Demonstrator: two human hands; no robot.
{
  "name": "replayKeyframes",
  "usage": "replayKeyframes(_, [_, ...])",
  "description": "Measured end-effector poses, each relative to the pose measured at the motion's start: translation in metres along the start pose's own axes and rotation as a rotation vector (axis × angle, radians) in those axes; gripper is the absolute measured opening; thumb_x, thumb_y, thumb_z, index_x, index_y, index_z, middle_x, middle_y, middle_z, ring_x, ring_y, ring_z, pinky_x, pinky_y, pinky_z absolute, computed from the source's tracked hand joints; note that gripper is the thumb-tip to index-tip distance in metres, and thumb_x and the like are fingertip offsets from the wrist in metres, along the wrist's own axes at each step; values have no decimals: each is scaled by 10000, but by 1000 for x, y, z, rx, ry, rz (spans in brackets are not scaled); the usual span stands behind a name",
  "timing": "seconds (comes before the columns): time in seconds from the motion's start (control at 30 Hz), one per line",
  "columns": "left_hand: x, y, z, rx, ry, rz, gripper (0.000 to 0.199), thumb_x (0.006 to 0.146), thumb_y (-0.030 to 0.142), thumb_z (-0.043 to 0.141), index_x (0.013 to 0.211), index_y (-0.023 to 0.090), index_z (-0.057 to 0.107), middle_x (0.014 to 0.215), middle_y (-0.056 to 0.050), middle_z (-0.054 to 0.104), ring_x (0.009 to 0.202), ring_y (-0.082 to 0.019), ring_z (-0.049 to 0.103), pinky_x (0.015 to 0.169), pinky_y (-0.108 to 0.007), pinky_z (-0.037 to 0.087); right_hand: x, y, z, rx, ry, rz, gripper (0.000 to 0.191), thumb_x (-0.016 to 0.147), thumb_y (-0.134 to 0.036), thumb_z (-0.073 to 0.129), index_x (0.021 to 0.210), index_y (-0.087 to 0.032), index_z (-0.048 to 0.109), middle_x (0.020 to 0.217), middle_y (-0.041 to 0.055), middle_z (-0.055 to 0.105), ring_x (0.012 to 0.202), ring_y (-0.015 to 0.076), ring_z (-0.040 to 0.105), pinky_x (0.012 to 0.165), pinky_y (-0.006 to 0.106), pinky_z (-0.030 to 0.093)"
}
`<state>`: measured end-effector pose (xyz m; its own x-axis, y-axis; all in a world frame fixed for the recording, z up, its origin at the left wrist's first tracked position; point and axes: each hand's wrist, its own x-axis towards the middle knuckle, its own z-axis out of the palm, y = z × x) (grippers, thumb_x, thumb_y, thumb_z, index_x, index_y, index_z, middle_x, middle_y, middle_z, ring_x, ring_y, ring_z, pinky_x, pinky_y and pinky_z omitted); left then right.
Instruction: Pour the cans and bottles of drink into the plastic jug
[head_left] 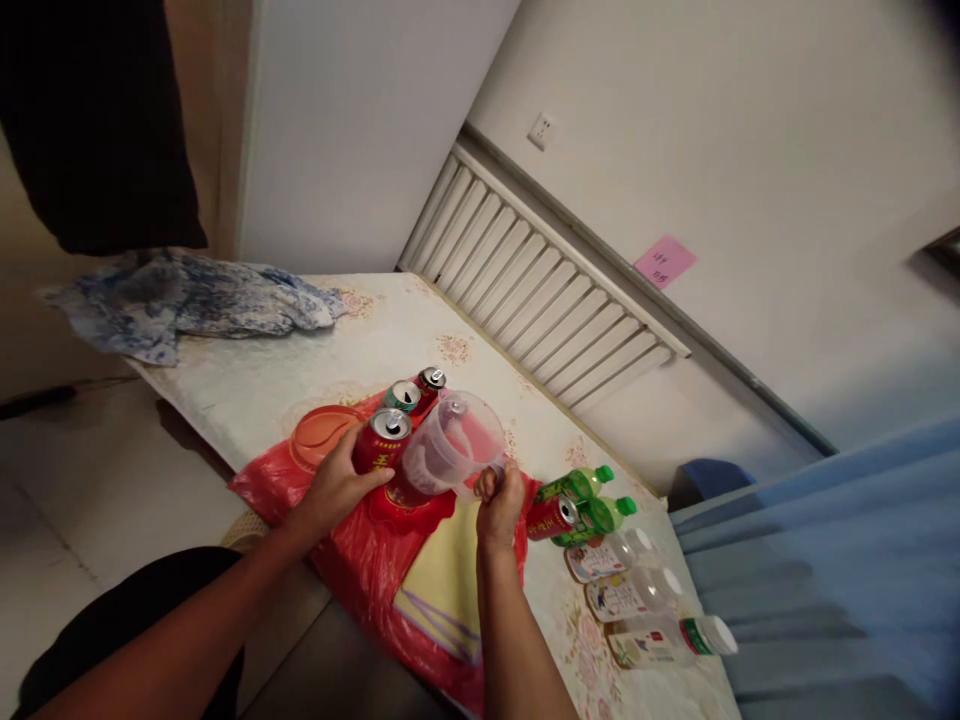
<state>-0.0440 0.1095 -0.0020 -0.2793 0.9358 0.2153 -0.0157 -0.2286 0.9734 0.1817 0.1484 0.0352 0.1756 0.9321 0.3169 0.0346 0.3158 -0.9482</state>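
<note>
My left hand [339,487] is wrapped round a red drink can [381,440] whose top is opened. Close beside it, my right hand [501,508] grips the handle of a clear plastic pitcher [429,455], which tilts slightly. Behind the held can stand a can with a pale green top [403,396] and a darker red can [431,385]. An orange round lid [319,438] lies left of my left hand. Beneath everything spreads a red plastic bag [360,565], with a folded yellow cloth [442,580] on it. Something red shows at the pitcher's base, partly hidden.
To the right stand green-capped bottles [574,485], another red can [553,517] and several clear bottles [622,597]. A blue-and-white cloth [225,300] lies at the table's far left. A radiator [540,275] runs along the wall; a blue curtain [840,560] hangs right.
</note>
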Motion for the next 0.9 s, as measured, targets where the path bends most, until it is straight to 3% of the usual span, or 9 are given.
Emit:
replayKeyframes(0.1, [-21, 3, 2, 12, 7, -38, 795, 656, 400, 766, 1355, 147, 484, 1345, -145, 615, 1250, -352, 578, 1080, -506, 447, 1, 0, 1, 79, 20, 19, 375, 916, -479, 388, 621, -252, 333, 497, -100, 307, 448, 103, 272, 481, 248, 292])
replayKeyframes(0.23, [-51, 11, 10, 26, -56, -71, 814, 627, 412, 795, 1346, 162, 508, 1374, -147, 609, 1289, -368, 553, 1110, -526, 420, -1, -11, -2, -22, 4, -12, 403, 923, -505, 402, 633, -227, 439, 554, -64, 445, 516, 114, 397, 534, 249, 355])
replayKeyframes(0.33, [-70, 16, 21, 6, -142, -82, 782, 638, 403, 788, 1335, 177, 516, 1367, -139, 620, 1291, -358, 558, 1106, -521, 430, -9, -21, -17, -82, 85, 0, 399, 916, -541, 435, 858, -186, 610, 808, 15, 652, 720, 150, 577, 691, 269, 466])
replayKeyframes(0.43, [-84, 16, 36, 0, -192, -111, 798, 618, 390, 788, 1336, 170, 516, 1347, -150, 634, 1263, -362, 581, 1090, -531, 445, -32, -24, -44, -132, 176, 104, 465, 850, -535, 560, 1137, -177, 629, 1069, 82, 698, 945, 205, 647, 853, 323, 501])
replayKeyframes(0.6, [-105, 13, 68, 58, -280, -112, 803, 569, 358, 797, 1306, 156, 549, 1314, -159, 653, 1245, -378, 589, 1077, -512, 456, -98, -25, -79, -33, -106, 254, 635, 633, -377, 784, 1214, -164, 639, 1115, 108, 721, 1044, 272, 675, 883, 370, 545])
replayKeyframes(0.73, [-126, 13, 100, 44, -428, -64, 784, 599, 409, 800, 1304, 178, 547, 1289, -136, 669, 1223, -361, 603, 1059, -482, 475, -138, -37, -93, 80, -298, 291, 654, 629, -253, 781, 1262, -197, 625, 1236, 69, 696, 1124, 267, 661, 903, 357, 559])
replayKeyframes(0.9, [-150, 10, 129, 53, -559, -26, 747, 631, 365, 771, 1312, 175, 530, 1323, -138, 642, 1211, -334, 606, 1066, -445, 473, -157, -40, -114, -17, -210, 326, 526, 599, -142, 715, 1123, -168, 674, 1046, 36, 751, 969, 240, 697, 857, 334, 562])
